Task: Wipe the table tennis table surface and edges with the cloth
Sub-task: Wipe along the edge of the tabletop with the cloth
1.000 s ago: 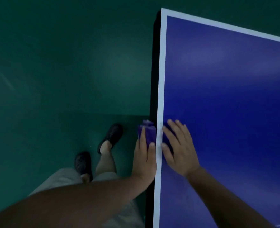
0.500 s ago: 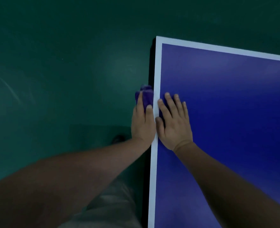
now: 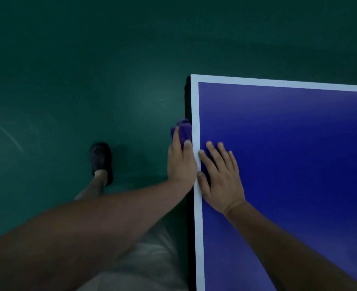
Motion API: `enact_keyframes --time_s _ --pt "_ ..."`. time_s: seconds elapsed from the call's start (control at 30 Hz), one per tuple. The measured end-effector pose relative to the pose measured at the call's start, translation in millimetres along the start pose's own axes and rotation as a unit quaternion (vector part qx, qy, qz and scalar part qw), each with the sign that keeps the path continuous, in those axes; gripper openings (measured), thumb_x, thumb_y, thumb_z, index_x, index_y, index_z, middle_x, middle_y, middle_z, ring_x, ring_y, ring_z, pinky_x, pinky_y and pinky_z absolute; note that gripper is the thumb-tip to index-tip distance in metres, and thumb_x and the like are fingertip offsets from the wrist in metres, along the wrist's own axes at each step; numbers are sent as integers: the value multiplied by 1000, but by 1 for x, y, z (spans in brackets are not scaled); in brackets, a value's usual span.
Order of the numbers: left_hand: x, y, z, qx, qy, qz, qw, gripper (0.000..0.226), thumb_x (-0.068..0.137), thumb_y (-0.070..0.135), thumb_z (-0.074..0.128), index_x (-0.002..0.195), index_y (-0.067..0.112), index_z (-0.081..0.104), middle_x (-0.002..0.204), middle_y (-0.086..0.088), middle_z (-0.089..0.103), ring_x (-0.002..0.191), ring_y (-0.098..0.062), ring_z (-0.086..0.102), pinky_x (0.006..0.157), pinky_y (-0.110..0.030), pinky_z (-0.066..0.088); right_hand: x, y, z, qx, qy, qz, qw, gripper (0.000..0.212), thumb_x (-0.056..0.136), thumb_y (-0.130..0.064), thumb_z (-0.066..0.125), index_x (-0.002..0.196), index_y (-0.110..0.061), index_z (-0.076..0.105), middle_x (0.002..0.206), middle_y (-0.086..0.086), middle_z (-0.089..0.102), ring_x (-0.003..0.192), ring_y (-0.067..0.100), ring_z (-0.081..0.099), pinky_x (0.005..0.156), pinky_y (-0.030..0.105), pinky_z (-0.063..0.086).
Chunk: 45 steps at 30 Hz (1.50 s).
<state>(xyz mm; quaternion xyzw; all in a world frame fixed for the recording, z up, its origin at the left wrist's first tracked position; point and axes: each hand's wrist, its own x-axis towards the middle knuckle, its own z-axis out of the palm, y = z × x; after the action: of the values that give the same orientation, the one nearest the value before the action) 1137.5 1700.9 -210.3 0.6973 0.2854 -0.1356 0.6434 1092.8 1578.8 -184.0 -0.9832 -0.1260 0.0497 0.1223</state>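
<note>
Seen from the head camera, a person wipes the side edge of a table [image 3: 289,164], its long axis running up the frame toward the far corner [image 3: 191,76]. Left hand [image 3: 180,162], fingers nearly straight, presses a purple cloth [image 3: 183,129] against the dark side face; the bunched cloth pokes out ahead of the fingertips, touching the edge just outside the white line [image 3: 195,114]. Right hand [image 3: 220,177] lies flat and spread on the blue top, just beside the left across the line, holding nothing. Cloth lies between hand and corner, so a wipe would likely run straight ahead along the edge. A shoe [image 3: 101,159] stands on the green floor [image 3: 68,80].
</note>
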Motion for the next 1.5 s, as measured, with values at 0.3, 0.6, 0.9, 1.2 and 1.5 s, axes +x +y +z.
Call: enact_keyframes --time_s 0.3,0.6,0.9,1.2,1.5 --pt "34 27 -8 -10 -37 -9 999 52 107 33 39 158 33 27 153 2 42 133 -9 43 111 -30 34 130 0 -17 -10 52 91 994 41 104 -29 43 137 -11 57 159 15 34 150 35 21 123 49 19" --pt "30 36 -11 -1 -90 -116 989 53 108 30 38 158 38 21 152 11 33 110 31 30 89 6 19 197 4 -11 16 82 248 965 44 101 -31 41 140 -13 52 158 12 35 150 31 23 121 50 22" --pt "108 94 -1 -21 -49 -55 997 57 102 39 39 157 29 28 155 -3 39 139 -19 42 114 -27 31 203 6 -16 18 94 241 966 46 98 -28 43 136 -7 57 153 16 43 146 37 31 117 54 28" --pt "125 130 7 -33 -29 -149 988 51 106 32 40 156 30 31 151 -8 45 133 -28 49 113 -46 38 197 12 -8 15 109 226 968 43 97 -28 46 134 -9 57 152 15 43 146 36 32 123 47 20" --pt "231 167 -4 278 -402 3 873 45 79 60 43 122 65 50 137 16 60 119 -8 60 108 -42 45 197 12 -9 19 114 228 967 42 98 -28 50 134 -10 61 152 16 44 145 35 34 122 49 22"
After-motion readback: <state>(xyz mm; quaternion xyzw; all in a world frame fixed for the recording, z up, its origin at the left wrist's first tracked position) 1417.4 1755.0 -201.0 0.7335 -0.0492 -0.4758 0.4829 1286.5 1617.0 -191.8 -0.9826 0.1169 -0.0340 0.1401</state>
